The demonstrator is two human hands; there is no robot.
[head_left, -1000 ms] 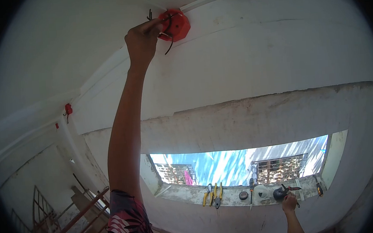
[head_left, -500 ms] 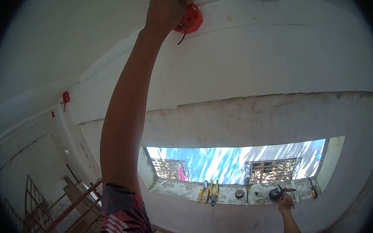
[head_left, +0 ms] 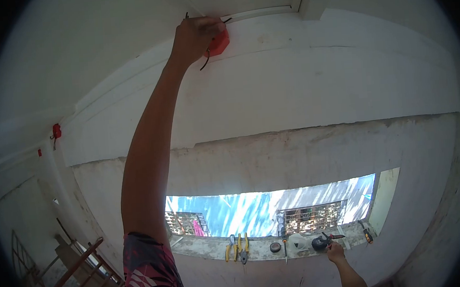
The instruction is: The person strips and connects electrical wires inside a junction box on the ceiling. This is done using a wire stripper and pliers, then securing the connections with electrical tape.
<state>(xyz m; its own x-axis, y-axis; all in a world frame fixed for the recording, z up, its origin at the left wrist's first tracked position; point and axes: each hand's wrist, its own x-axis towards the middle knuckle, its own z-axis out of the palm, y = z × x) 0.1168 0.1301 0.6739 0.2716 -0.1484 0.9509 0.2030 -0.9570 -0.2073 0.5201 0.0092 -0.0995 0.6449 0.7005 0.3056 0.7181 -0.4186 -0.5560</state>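
My left hand [head_left: 198,36] is raised to a red octagonal electrical box [head_left: 220,44] high on the wall by the ceiling, partly covering it. Its fingers are closed around a black wire [head_left: 227,20], whose end sticks out beyond the fingertips. Another black wire end [head_left: 205,63] hangs from the box below the hand. Low at the window sill, my right hand [head_left: 335,252] is closed on a slim red-and-black tool [head_left: 335,237], its exact kind too small to tell. Right behind that hand is a dark round object [head_left: 319,244] on the sill.
On the sill [head_left: 296,253] lie yellow-handled pliers [head_left: 243,246], more yellow-handled pliers [head_left: 231,248], a dark roll [head_left: 275,247], a screwdriver [head_left: 285,250], a white piece [head_left: 297,241] and an orange-and-black tool [head_left: 367,235]. Another red box [head_left: 56,131] is farther left. Metal scaffolding [head_left: 76,271] stands lower left.
The view has shifted, so the wall and sill appear farther left and the red box lower. My left hand stays at the box, and my right hand still grips the tool.
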